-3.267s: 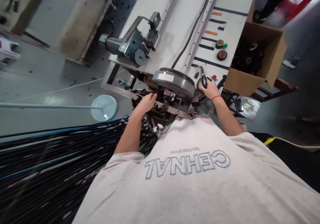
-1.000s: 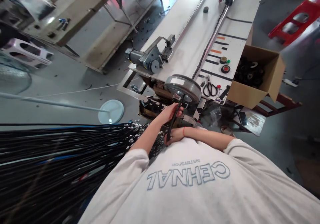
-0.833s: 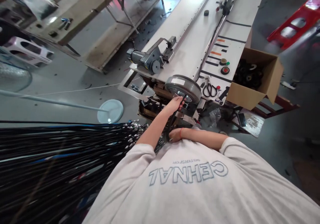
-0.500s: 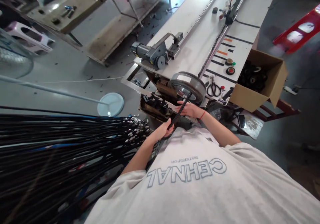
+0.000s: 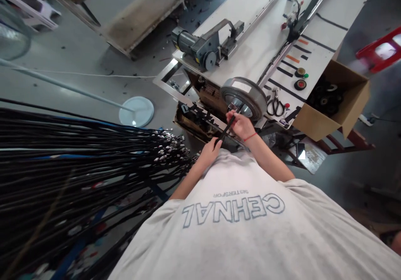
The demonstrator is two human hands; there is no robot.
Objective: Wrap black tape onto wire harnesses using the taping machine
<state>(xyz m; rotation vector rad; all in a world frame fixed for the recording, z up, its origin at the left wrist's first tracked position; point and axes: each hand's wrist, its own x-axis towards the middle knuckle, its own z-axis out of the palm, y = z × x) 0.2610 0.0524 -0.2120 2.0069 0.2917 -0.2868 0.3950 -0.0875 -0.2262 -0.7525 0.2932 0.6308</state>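
A black cable bundle runs slantwise from the round grey winding head back toward my body. My left hand is closed around its lower stretch, close to my shirt. Higher up, right by the opening of the winding head, my right hand grips the same bundle between thumb and fingers. The bundle's far part passes into the ring, where metal parts hide it. Beyond the ring, dark cable continues along the white bench.
A grey motor unit is mounted on the bench. Black-handled scissors lie right of the ring, near push buttons. At right stands a cardboard box of dark parts. Many black cables hang at left, beside a white round base.
My right hand has turned and bunched its fingers on the bundle close to the ring. My left hand stays on the lower part. The view has shifted, so the bench appears farther right.
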